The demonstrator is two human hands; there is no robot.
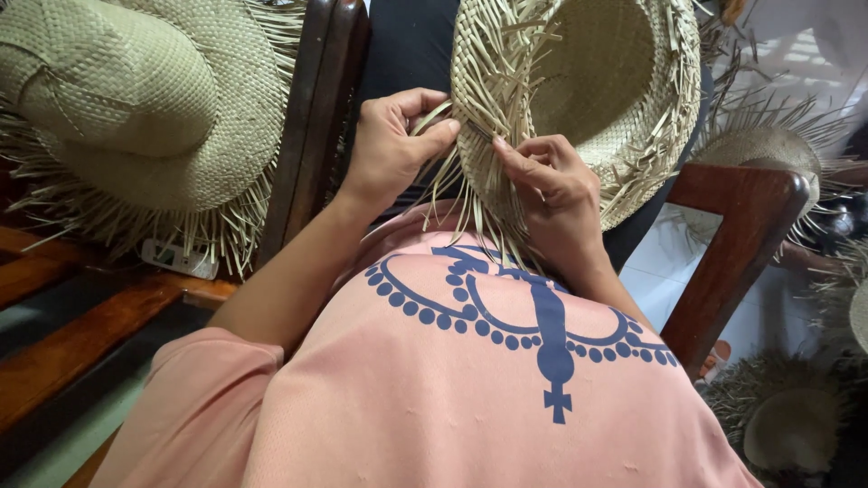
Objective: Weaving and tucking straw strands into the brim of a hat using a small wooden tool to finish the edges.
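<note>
The pale woven straw hat with a loose fringed brim [579, 90] sits upturned in the lap, just above both hands. The left hand [393, 145] pinches loose straw strands at the brim edge. The right hand [551, 185], fingers curled, grips the brim beside it.

hat in hands [579, 99]: pale straw, woven | hat left of hands [127, 108]: greenish-tan weave | shirt [434, 389]: salmon pink, navy beaded print | chair arm [732, 244]: reddish-brown

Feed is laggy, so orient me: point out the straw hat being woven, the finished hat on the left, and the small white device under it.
straw hat being woven [624, 108]: head view, inner brim weave.
finished hat [117, 99]: head view, crown.
white device [178, 258]: head view, its middle.
</note>
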